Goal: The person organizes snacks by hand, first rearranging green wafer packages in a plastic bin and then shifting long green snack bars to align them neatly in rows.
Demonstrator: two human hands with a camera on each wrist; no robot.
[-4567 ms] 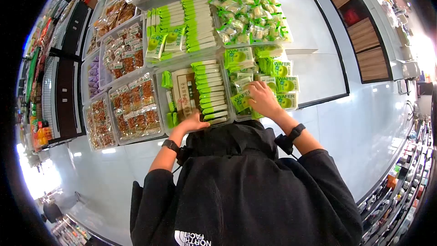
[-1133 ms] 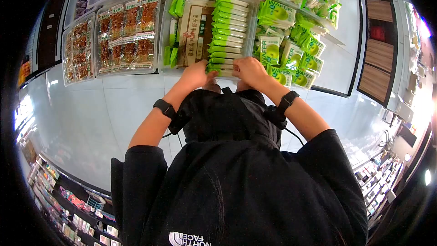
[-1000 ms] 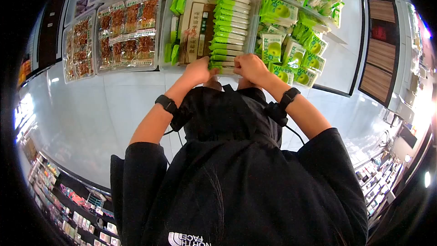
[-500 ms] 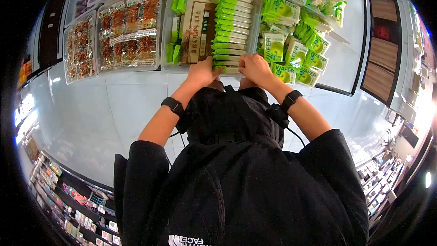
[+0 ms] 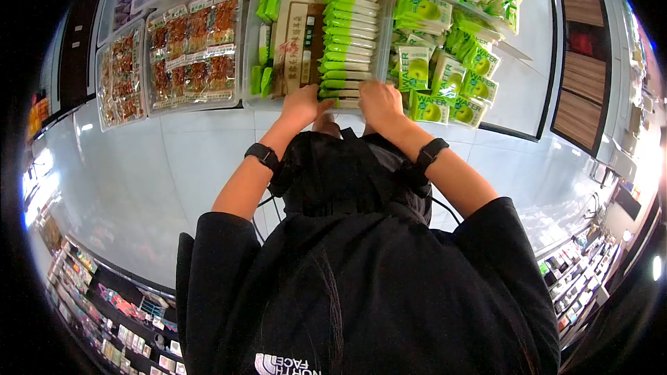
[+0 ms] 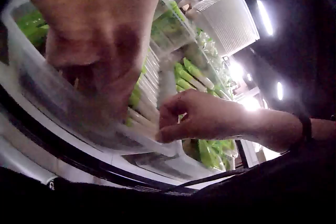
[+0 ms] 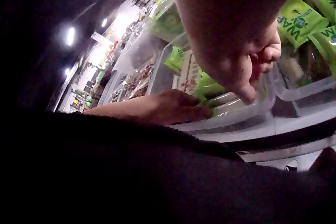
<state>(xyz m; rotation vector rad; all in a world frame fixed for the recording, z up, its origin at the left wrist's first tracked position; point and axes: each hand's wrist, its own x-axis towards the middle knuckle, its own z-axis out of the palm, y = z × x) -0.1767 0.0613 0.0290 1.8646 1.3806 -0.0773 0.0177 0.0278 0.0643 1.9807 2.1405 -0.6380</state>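
In the head view, a clear plastic bin (image 5: 385, 48) holds a row of green-and-white wafer packets (image 5: 351, 28) standing on edge. Both hands are at the row's near end, just inside the bin's front wall. My left hand (image 5: 300, 105) pinches the green left end of the nearest wafer packet (image 5: 346, 103). The right end of that packet is at the thumb and curled fingers of my right hand (image 5: 381, 103), which pinches it. In the left wrist view, the right hand's thumb (image 6: 167, 133) lies at the packet's end. The left fingertips are partly hidden there.
Left of the row, a brown printed carton (image 5: 293, 45) lies in the same bin, beside loose green packets (image 5: 268, 5). Loose apple wafer packs (image 5: 448, 78) fill the bin on the right. Trays of reddish-brown packaged snacks (image 5: 191, 55) stand to the left.
From 4.6 seconds ago, the right hand has moved left from the loose wafer packs to the row, and the left hand has shifted to the row's near end. Over the last second both stay there.
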